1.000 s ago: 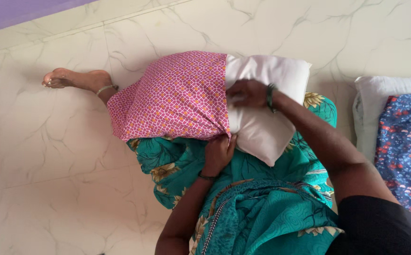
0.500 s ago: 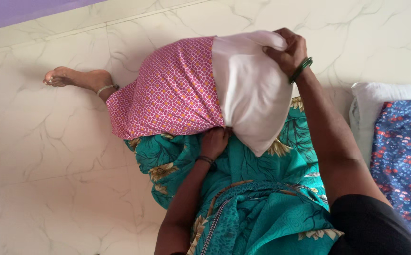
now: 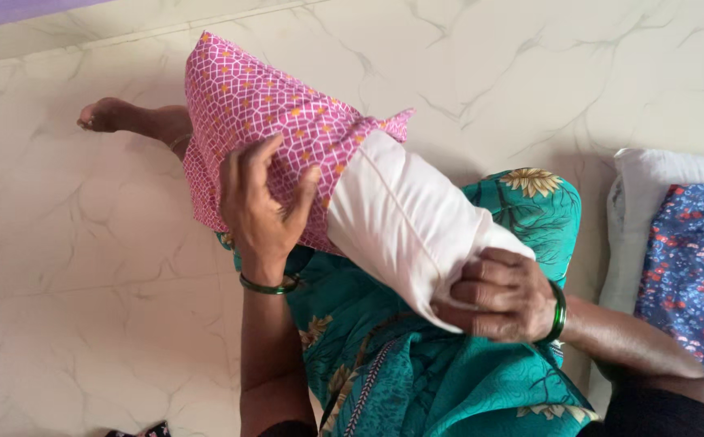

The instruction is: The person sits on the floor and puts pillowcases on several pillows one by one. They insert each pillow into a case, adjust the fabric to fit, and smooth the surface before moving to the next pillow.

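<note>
Both hands have shifted: left hand (image 3: 264,206) now grips the pink cover (image 3: 263,113), right hand (image 3: 501,295) clutches the white pillow (image 3: 404,222) end below it, pillow tilted upward, cover partly on.

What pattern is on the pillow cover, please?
The pillow cover is pink with a white lattice and orange dots, head view.

White pillow (image 3: 404,222), tilted, far-left end sheathed in pink patterned pillowcase (image 3: 267,121); near-right end bare, bunched, resting over my lap, raised off the floor.
</note>
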